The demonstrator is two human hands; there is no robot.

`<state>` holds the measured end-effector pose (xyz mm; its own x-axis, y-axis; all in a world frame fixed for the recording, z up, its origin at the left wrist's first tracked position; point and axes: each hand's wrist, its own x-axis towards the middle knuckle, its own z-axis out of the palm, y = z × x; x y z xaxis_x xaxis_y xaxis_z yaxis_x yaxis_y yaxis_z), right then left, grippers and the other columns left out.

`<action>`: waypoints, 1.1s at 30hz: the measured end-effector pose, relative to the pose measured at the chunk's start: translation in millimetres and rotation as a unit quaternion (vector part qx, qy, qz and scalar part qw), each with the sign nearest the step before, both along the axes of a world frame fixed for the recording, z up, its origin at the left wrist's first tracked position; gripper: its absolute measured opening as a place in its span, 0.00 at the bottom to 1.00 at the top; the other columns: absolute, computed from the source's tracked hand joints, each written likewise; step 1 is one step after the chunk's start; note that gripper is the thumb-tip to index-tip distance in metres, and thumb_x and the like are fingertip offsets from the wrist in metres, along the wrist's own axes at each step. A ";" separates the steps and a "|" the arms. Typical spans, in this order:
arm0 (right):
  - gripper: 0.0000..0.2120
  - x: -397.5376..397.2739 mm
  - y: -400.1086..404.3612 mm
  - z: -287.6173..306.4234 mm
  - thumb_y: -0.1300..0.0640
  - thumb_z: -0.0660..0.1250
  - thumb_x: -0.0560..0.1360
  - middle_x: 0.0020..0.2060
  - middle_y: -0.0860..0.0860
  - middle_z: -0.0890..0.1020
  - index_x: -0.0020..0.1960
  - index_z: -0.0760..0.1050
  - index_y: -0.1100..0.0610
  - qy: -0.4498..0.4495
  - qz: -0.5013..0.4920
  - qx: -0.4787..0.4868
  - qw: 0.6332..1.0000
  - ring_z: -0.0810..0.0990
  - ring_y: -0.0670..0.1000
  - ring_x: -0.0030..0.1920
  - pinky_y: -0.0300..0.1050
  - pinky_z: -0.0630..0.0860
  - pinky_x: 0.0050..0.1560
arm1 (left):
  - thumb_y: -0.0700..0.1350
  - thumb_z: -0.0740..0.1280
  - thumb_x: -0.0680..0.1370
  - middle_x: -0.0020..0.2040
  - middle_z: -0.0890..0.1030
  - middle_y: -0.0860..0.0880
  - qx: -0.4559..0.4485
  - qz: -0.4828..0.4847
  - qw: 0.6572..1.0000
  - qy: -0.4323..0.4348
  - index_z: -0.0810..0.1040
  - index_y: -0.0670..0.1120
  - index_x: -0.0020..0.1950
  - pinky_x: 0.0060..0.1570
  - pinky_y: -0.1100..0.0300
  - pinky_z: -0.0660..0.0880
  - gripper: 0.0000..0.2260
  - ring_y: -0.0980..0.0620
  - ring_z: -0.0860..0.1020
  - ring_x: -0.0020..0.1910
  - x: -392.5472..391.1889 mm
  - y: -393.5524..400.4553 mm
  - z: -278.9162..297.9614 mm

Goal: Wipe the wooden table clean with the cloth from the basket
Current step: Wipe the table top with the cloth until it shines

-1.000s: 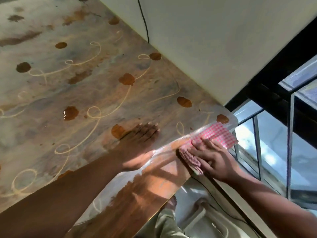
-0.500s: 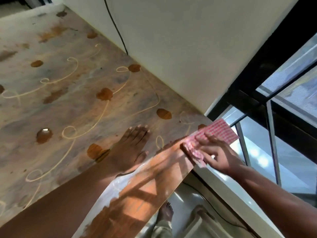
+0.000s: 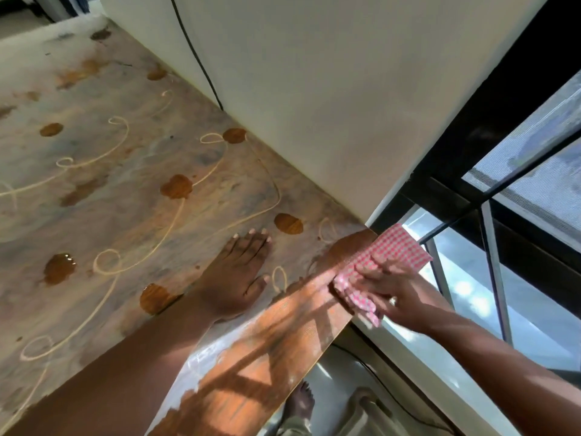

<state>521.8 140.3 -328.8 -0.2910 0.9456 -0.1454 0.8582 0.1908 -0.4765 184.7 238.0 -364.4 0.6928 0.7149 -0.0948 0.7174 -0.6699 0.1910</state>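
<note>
Item, as I see it: wooden table (image 3: 270, 350), a patterned cover (image 3: 132, 196) over most of it, bare wood along the near right edge. Left hand (image 3: 235, 278): flat on the cover, fingers straight and close together. Right hand (image 3: 390, 287): fingers extended, pressing the pink checked cloth (image 3: 393, 256) onto the table's far right corner, beside the window (image 3: 518, 215).

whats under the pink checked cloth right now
The cloth lies over the corner of the wooden table, part of it hanging past the edge. The right hand presses on it. The wood beneath is covered, so unseen.
</note>
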 end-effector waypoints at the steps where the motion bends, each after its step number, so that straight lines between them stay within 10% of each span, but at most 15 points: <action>1: 0.16 -0.5 11.2 1.7 0.43 0.57 0.79 0.66 0.43 0.71 0.65 0.71 0.40 -0.009 -0.029 0.010 1.000 0.62 0.51 0.72 0.49 0.57 0.69 | 0.58 0.46 0.79 0.79 0.51 0.45 -0.001 0.000 1.000 -0.002 0.48 0.44 0.78 0.75 0.49 0.43 0.31 0.47 0.47 0.78 -0.1 0.2 0.7; 7: 0.22 -56.4 60.5 -8.6 0.47 0.52 0.82 0.75 0.49 0.60 0.75 0.59 0.43 -0.124 -0.103 -0.027 0.987 0.55 0.57 0.75 0.46 0.44 0.72 | 0.57 0.47 0.79 0.78 0.50 0.45 0.005 -0.001 1.000 -0.007 0.50 0.44 0.78 0.75 0.51 0.42 0.30 0.47 0.47 0.78 -0.2 -0.7 3.3; 11: 0.16 -58.8 28.5 -1.4 0.55 0.63 0.78 0.67 0.51 0.74 0.65 0.75 0.49 0.000 0.005 -0.007 1.000 0.67 0.59 0.69 0.56 0.60 0.70 | 0.57 0.47 0.79 0.78 0.49 0.46 0.005 -0.003 1.000 -0.007 0.51 0.43 0.78 0.75 0.51 0.42 0.30 0.47 0.46 0.77 -0.3 -0.4 5.1; 14: 0.19 -35.2 10.9 -1.8 0.45 0.55 0.81 0.71 0.43 0.62 0.71 0.67 0.41 -0.062 0.088 -0.009 0.994 0.56 0.51 0.73 0.52 0.49 0.72 | 0.57 0.47 0.79 0.78 0.48 0.47 0.002 -0.002 1.000 -0.003 0.49 0.44 0.78 0.75 0.51 0.40 0.30 0.48 0.44 0.77 -1.6 0.1 2.5; 17: 0.19 -41.1 35.8 -6.9 0.49 0.56 0.80 0.69 0.52 0.70 0.68 0.72 0.48 -0.083 0.029 -0.005 0.996 0.65 0.57 0.71 0.53 0.55 0.71 | 0.58 0.47 0.80 0.78 0.48 0.47 0.001 -0.002 1.000 -0.003 0.49 0.44 0.78 0.75 0.52 0.40 0.30 0.48 0.44 0.77 -1.6 1.6 1.3; 23: 0.25 -99.5 98.0 -14.8 0.44 0.41 0.82 0.77 0.52 0.50 0.78 0.44 0.46 -0.189 -0.067 -0.019 0.979 0.48 0.59 0.76 0.55 0.42 0.73 | 0.57 0.49 0.80 0.78 0.49 0.46 0.004 0.000 1.000 -0.009 0.50 0.45 0.78 0.75 0.51 0.43 0.30 0.47 0.46 0.78 -2.7 1.5 -2.3; 33: 0.27 -94.9 96.6 2.2 0.48 0.43 0.80 0.77 0.56 0.54 0.78 0.48 0.53 -0.218 -0.099 -0.045 0.970 0.54 0.60 0.75 0.58 0.52 0.73 | 0.60 0.48 0.81 0.79 0.47 0.47 -0.006 0.000 1.000 -0.005 0.44 0.47 0.78 0.75 0.51 0.41 0.30 0.49 0.42 0.78 -2.8 1.0 -3.8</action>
<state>426.9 236.8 -326.6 0.0019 0.9544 -0.2986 0.9974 -0.0233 -0.0682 181.9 239.0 -368.2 0.6938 0.7138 -0.0953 0.7153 -0.6677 0.2061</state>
